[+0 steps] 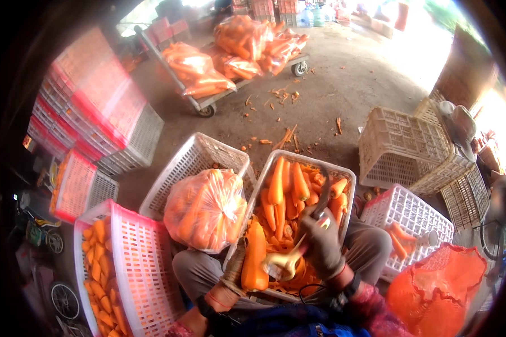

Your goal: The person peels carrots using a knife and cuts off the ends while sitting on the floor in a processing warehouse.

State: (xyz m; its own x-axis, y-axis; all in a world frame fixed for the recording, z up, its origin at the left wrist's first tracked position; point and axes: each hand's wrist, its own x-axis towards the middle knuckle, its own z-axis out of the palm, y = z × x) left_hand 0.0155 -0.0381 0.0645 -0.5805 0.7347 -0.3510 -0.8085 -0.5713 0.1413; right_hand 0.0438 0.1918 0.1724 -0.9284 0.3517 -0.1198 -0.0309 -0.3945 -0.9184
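Observation:
My left hand (235,268), in a glove, holds a large peeled carrot (255,257) upright over the near left corner of a plastic crate (351,177). My gloved right hand (321,244) grips a peeler (284,261) with a pale yellow frame, its head beside the carrot. A dark curved blade (324,189) also extends from the right hand over the crate. Whole peeled carrots (277,185) lie in the crate's far part, orange peelings (305,274) in its near part. A tied clear bag of carrots (206,210) stands left of the crate. The left fingers are mostly hidden.
A crate of cut carrots (139,261) stands at my left, below stacked crates (92,92). Bagged carrots load a wheeled cart (244,84) ahead. At right are empty crates (405,147), a white crate (409,223) holding carrots and a cup, and a red mesh sack (434,290).

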